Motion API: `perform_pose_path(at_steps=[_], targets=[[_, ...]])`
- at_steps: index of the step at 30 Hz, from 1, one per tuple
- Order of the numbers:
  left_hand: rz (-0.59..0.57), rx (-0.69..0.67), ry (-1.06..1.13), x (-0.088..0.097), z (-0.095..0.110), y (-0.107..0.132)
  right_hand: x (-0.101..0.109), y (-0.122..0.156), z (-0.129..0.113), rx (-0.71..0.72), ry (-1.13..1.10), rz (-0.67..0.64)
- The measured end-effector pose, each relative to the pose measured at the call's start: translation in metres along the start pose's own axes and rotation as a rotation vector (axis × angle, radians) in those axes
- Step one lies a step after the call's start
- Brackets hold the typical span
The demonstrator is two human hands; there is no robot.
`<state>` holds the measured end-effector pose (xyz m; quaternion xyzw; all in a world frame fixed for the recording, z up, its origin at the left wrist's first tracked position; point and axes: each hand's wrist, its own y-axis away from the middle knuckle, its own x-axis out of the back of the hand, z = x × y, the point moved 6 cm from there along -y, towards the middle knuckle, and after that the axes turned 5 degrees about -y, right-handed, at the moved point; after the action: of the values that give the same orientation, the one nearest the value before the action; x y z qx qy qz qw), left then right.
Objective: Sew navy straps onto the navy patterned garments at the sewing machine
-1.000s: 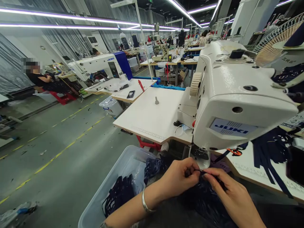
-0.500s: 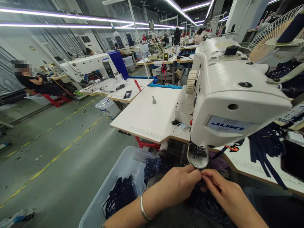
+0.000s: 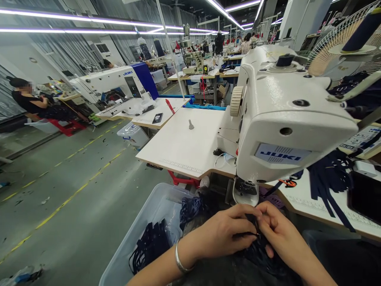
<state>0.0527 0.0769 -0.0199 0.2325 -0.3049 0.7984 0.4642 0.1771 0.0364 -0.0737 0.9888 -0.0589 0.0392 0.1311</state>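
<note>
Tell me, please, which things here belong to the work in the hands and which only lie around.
In hand: left hand and right hand pinching the dark lace piece; sewing machine; bin of dark pieces.
Lying about: phone, red object, orange scissors, fan.

Your machine stands on the table. The bin sits below, left of your left hand and right hand, which meet on fabric.

Left hand and right hand touching, both in pinch
</note>
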Motion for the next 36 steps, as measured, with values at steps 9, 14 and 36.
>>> perform_pose_path(at_steps=[9,14,36], targets=[[0.256,0.185,0.259,0.004,-0.019,0.004,0.031,0.002,-0.020,0.274,0.364,0.026],[0.294,0.347,0.514,-0.002,-0.031,0.007,0.035,0.004,-0.036,0.621,0.471,0.195],[0.584,0.095,-0.028,-0.013,-0.016,0.010,0.005,0.018,0.002,0.745,-0.153,0.376]])
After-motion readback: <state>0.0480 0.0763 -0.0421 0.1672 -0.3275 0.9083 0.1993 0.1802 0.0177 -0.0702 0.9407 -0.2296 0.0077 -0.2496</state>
